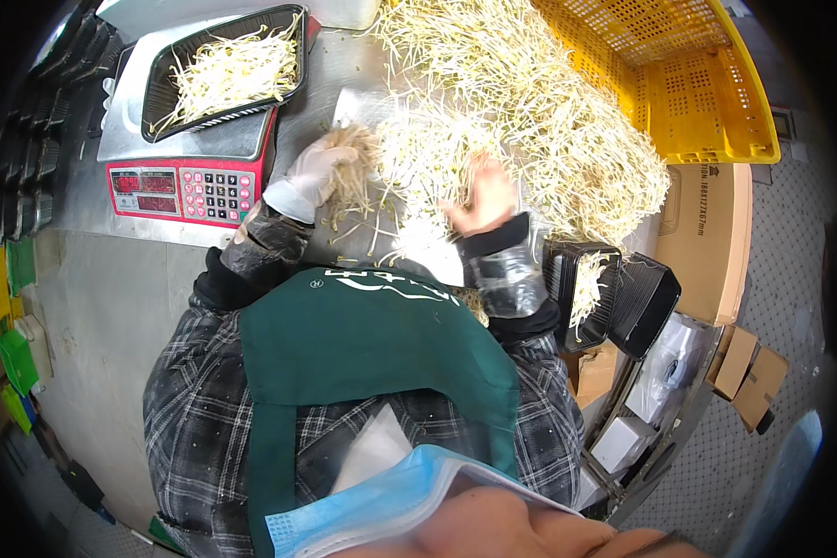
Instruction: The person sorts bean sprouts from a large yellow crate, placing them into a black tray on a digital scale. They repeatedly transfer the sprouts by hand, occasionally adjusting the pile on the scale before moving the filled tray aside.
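Note:
In a white glove, my left hand [324, 169] grips a bunch of bean sprouts [353, 160] just right of the scale. My right hand [487, 193], bare and blurred, has its fingers spread against the loose bean sprouts [432, 150] on the metal table. A large heap of bean sprouts [530, 91] spreads behind it to the right. On the red digital scale [181, 188], a black plastic tray [155, 91] stands with bean sprouts inside. Near my right forearm, another black tray [561, 293] holds a few sprouts.
A yellow perforated crate [697, 97] lies tipped at the back right. Stacked black trays [645, 303] lean beside a cardboard box [704, 237]. More black trays [28, 139] are stacked along the far left. Shelving below the table holds white boxes [623, 443].

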